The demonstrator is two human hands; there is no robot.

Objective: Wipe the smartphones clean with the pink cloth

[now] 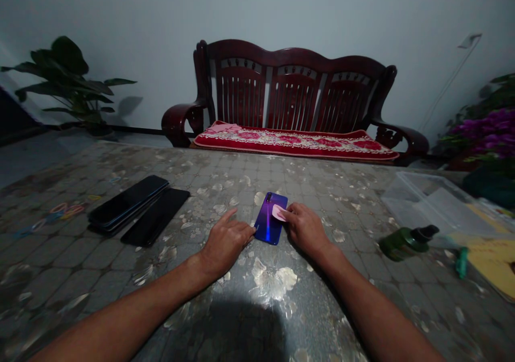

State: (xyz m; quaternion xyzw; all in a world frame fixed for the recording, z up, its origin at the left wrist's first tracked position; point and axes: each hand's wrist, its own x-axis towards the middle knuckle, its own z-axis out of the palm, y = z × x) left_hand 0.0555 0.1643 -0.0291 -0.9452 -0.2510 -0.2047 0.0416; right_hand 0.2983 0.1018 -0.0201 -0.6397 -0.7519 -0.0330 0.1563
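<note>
A smartphone [264,223] with a glossy blue-purple back lies face down on the table in front of me. At its left edge my left hand [226,242] rests low, fingertips touching the phone's lower left side and one finger stretched outward. My right hand [306,226] comes from the right and pinches a small pale pink pad or folded cloth [278,213] against the phone's back, just below the camera strip. The pad's far side is hidden by the fingers. To the left lie several stacked dark phones [129,202] and another black phone [156,217] beside them.
At right stand a green spray bottle [404,243], a clear plastic box [430,204] and a yellow sheet [493,263] with a small green object [461,262]. Colourful scissors [66,211] lie at far left. A wooden bench [292,57] stands beyond the patterned tablecloth [209,163].
</note>
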